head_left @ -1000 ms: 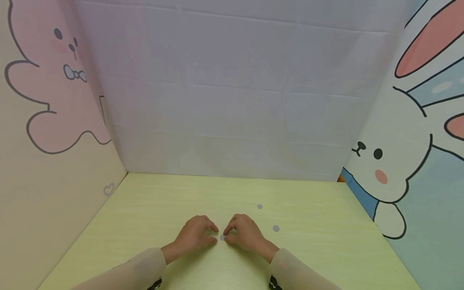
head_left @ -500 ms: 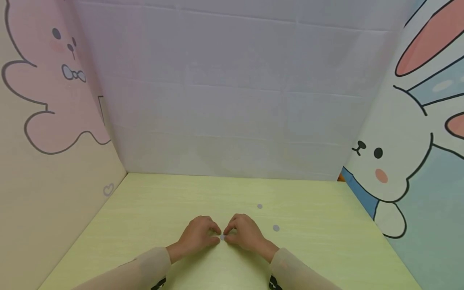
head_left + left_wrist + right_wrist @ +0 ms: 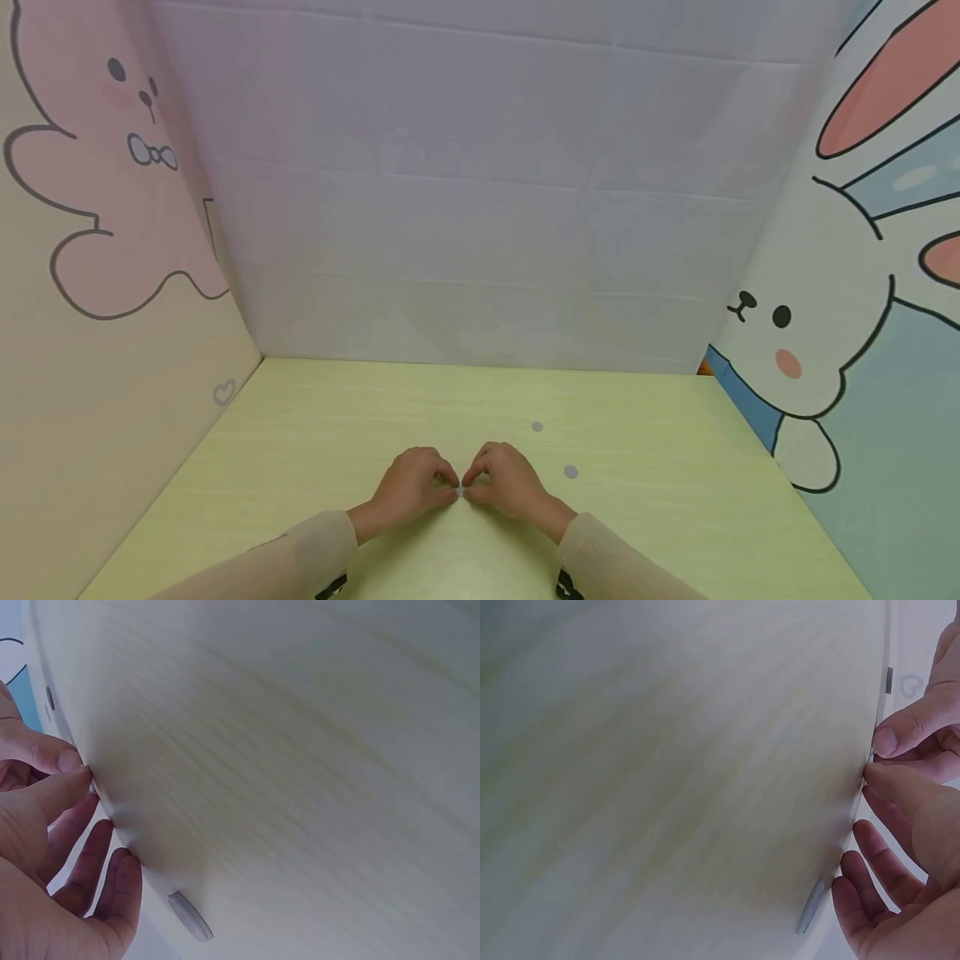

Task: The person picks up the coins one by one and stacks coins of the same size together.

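On the pale yellow-green tabletop, both hands meet at a small grey disc [image 3: 461,492], mostly covered by the fingertips. From the left, my left hand [image 3: 415,484] pinches its edge with thumb and forefinger. My right hand [image 3: 507,483] pinches the opposite edge in the same way. Close up in the left wrist view, only a sliver of the disc [image 3: 94,789] shows between the fingertips.
Two more grey discs lie to the right: a nearer disc [image 3: 572,472] and a farther disc [image 3: 537,426]. A white cloth wall [image 3: 480,208] stands behind the tabletop [image 3: 337,400]. Cartoon-printed panels flank both sides, with a rabbit [image 3: 817,367] on the right one.
My left hand has moved slightly right, its fingertips reaching the disc between the hands. My right hand has stayed in place. The other discs have not moved.
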